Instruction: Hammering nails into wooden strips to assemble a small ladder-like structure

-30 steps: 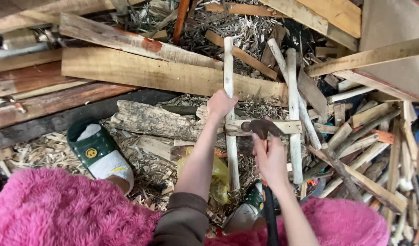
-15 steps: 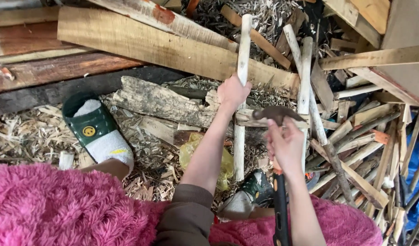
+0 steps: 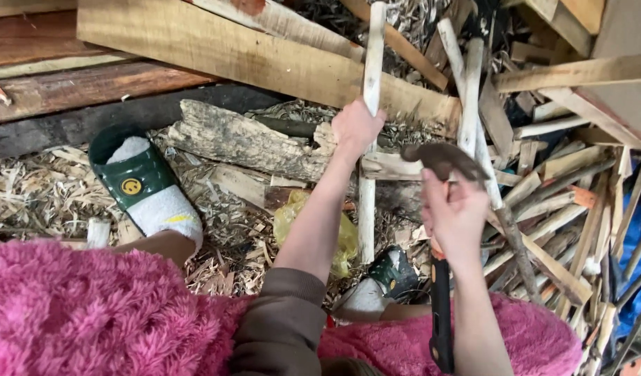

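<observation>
- While the left hand (image 3: pixel 357 127) is closed around a pale peeled stick (image 3: pixel 368 139), it holds that stick upright, its lower end near the ground among wood shavings (image 3: pixel 49 188).
- Wrapped tight on the black handle, the right hand (image 3: pixel 454 216) grips a hatchet (image 3: pixel 442 209) just below its dark head, which is raised just right of the stick and level with the left hand.
- Judging by this pose, the step in hand looks like trimming or splitting the stick, with the blade lifted and not yet touching wood.
- A next stroke would call for the blade to land on the stick clear of the left hand's fingers, since head and fingers are near each other now.
- It would also call for a firm seat under the stick; whether its foot rests on the weathered log (image 3: pixel 244 143) or on the floor, I cannot tell.
- Two more peeled sticks (image 3: pixel 470 97) lean just right of the hatchet head, against a heap of split offcuts (image 3: pixel 564 209).
- Broad planks (image 3: pixel 216 52) lie across the far side.
- Nearer, a green slipper over a white sock (image 3: pixel 143 184) sits at left, and fluffy pink trousers (image 3: pixel 90 313) fill the near edge.
- A yellow bag (image 3: pixel 299 216) lies crumpled beneath the left forearm.
</observation>
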